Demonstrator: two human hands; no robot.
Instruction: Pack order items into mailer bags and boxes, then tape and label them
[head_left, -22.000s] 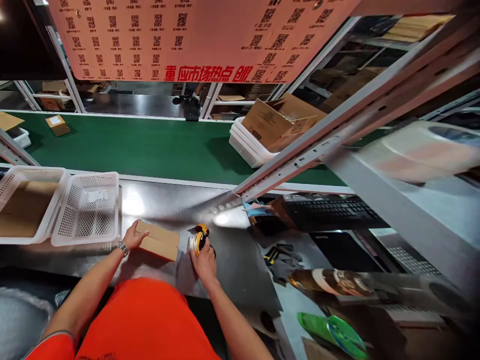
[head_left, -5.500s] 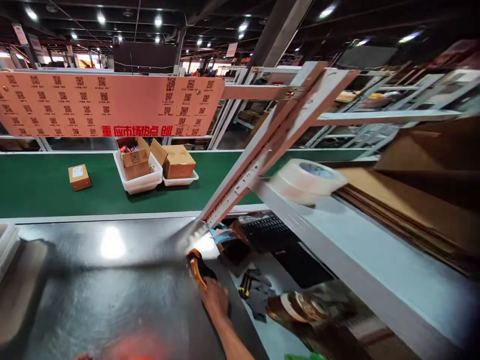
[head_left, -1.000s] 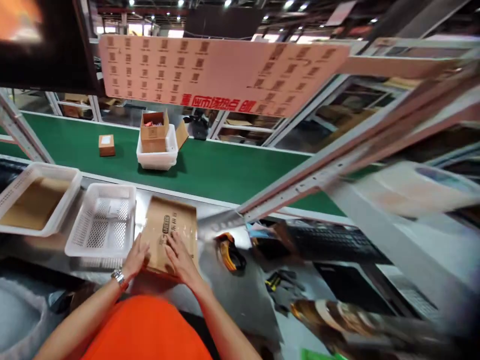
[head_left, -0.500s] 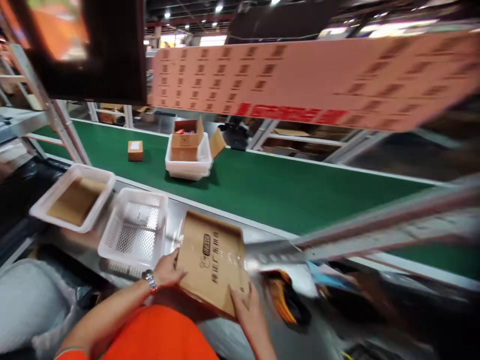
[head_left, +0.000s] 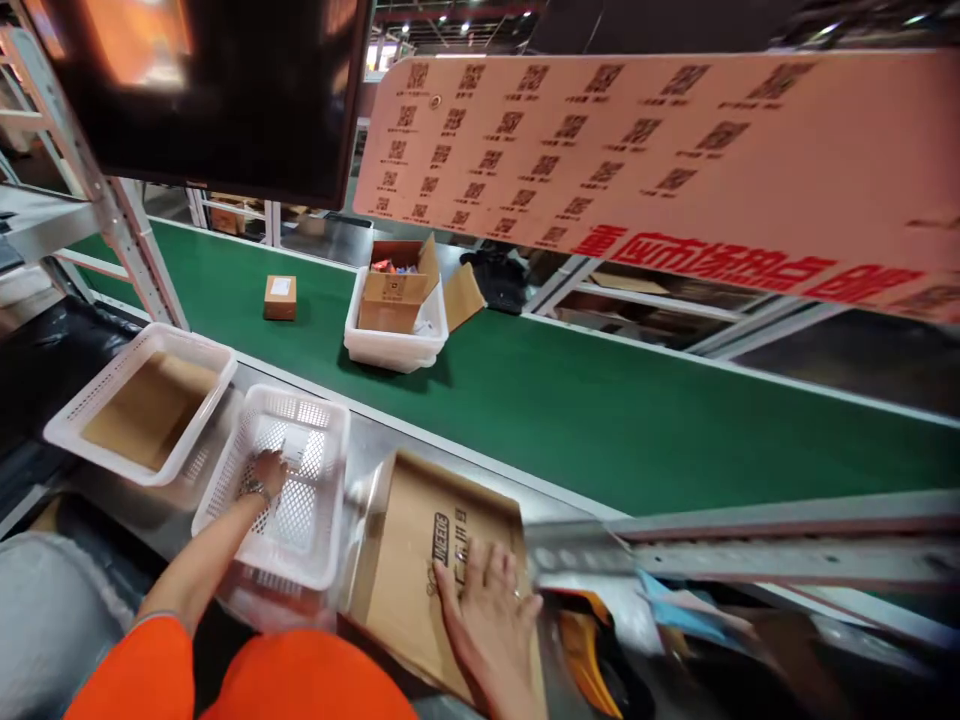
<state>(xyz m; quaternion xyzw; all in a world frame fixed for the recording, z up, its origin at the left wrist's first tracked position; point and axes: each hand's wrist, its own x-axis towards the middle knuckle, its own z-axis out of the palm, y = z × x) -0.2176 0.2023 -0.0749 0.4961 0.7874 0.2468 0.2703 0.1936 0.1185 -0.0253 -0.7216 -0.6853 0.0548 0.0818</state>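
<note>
My left hand (head_left: 268, 474) reaches down into a white perforated basket (head_left: 336, 500); its fingers look curled near a white paper (head_left: 296, 440) at the bottom, and whether it holds anything is too small to tell. To the right, a flat brown cardboard box (head_left: 409, 530) with dark printing lies on the metal bench. My right hand (head_left: 491, 610) rests on top of this box, palm down with the fingers spread.
Another white basket (head_left: 217, 352) with cardboard inside stands at the left. On the green conveyor (head_left: 570, 400) are a small brown box (head_left: 280, 298) and stacked white baskets (head_left: 397, 350) bearing an open carton (head_left: 394, 300). A metal beam (head_left: 787, 545) crosses at right.
My left hand has let go of the cardboard box and moved left into the basket. My right hand has shifted from the box's edge onto its top, fingers spread.
</note>
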